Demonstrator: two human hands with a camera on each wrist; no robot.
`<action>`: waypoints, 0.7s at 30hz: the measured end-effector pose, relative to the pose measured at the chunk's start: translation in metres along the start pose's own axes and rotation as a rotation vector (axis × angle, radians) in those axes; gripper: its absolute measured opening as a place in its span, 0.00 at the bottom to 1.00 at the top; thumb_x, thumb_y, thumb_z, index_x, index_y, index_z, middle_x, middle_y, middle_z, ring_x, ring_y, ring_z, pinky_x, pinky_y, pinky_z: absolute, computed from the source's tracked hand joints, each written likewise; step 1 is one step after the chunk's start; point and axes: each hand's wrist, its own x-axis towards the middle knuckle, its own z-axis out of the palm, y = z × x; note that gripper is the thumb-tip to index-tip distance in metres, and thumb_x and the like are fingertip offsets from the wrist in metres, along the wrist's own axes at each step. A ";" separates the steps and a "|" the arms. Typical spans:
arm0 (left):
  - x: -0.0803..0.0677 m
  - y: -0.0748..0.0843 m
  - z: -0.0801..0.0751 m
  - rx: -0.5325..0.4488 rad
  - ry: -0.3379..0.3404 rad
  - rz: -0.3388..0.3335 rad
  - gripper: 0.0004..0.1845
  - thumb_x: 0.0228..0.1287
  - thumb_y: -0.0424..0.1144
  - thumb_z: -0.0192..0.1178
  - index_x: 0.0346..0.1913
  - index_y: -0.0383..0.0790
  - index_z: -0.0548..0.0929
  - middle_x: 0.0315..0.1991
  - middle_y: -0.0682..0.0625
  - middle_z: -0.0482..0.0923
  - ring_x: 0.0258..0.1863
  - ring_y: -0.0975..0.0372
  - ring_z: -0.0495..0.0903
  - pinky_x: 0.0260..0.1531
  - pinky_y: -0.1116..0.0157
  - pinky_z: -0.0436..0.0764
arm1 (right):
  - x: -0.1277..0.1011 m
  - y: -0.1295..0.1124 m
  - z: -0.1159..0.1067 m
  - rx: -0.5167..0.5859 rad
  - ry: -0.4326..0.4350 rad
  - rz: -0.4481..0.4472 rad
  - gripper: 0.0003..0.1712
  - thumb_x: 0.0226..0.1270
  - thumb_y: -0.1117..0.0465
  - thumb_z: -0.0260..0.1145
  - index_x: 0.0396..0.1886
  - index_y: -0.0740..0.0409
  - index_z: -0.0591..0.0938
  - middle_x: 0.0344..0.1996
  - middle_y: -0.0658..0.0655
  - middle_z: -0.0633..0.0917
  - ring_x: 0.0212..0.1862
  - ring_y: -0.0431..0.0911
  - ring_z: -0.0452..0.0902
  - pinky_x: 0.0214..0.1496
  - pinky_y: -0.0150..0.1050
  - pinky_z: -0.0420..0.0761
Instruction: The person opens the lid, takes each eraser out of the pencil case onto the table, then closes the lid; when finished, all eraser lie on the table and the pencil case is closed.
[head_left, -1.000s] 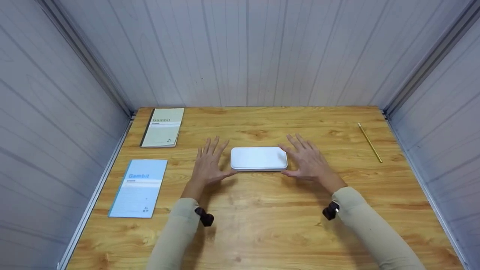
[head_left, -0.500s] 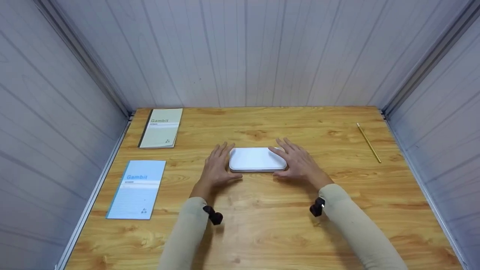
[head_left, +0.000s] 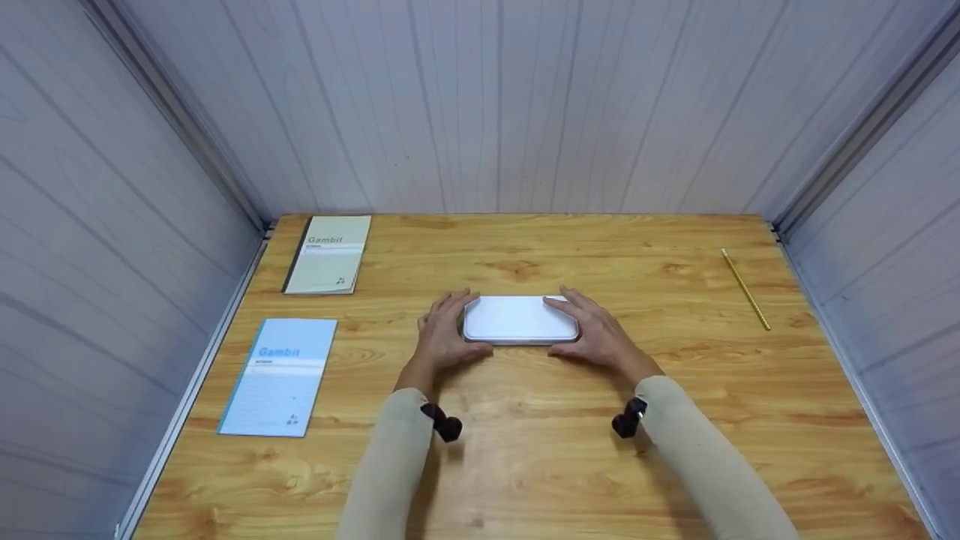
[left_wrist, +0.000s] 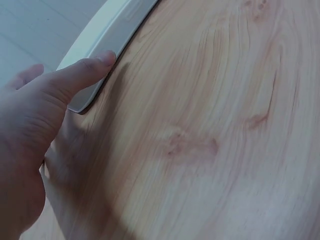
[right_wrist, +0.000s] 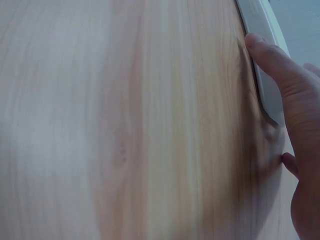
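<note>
A flat white pencil case (head_left: pixel 520 318) with rounded corners lies lengthwise near the middle of the wooden table. At its left end, my left hand (head_left: pixel 442 334) grips it, thumb along the near side and fingers at the far corner. My right hand (head_left: pixel 600 334) holds the other end the same way, its index finger overlapping the far right corner of the top. In the left wrist view, the left thumb (left_wrist: pixel 87 71) presses against the case's side wall (left_wrist: pixel 117 37). Against that same wall lies the right thumb (right_wrist: pixel 270 57) in the right wrist view. Most other fingers are hidden in both wrist views.
To the left lie two notebooks, a cream one (head_left: pixel 328 259) at the back and a light blue one (head_left: pixel 279 379) nearer. A yellow pencil (head_left: pixel 745 289) lies at the back right. Pale panel walls (head_left: pixel 495 105) enclose the table (head_left: pixel 525 465) behind and at both sides.
Both hands have moved inward from either side and closed their thumbs and fingers onto the ends of the pencil case. The notebooks and pencil have stayed in place.
</note>
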 end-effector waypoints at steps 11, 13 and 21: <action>0.000 -0.006 0.010 -0.090 0.031 -0.046 0.50 0.53 0.51 0.89 0.80 0.52 0.79 0.83 0.41 0.74 0.87 0.39 0.60 0.81 0.31 0.52 | 0.000 -0.002 0.004 0.151 -0.025 0.088 0.41 0.70 0.53 0.84 0.81 0.45 0.81 0.89 0.69 0.64 0.90 0.71 0.59 0.85 0.82 0.57; 0.000 -0.007 0.012 -0.106 0.046 -0.039 0.50 0.52 0.50 0.90 0.80 0.51 0.79 0.83 0.40 0.75 0.87 0.38 0.61 0.82 0.31 0.52 | 0.000 -0.003 0.005 0.168 -0.011 0.090 0.40 0.70 0.55 0.84 0.80 0.46 0.82 0.88 0.70 0.65 0.89 0.72 0.60 0.85 0.81 0.57; 0.000 -0.012 0.018 -0.152 0.093 -0.024 0.47 0.49 0.48 0.92 0.75 0.48 0.82 0.78 0.40 0.78 0.82 0.40 0.66 0.83 0.32 0.52 | -0.003 -0.001 0.008 0.166 -0.001 0.072 0.39 0.69 0.53 0.85 0.78 0.45 0.83 0.87 0.67 0.68 0.86 0.73 0.61 0.85 0.80 0.58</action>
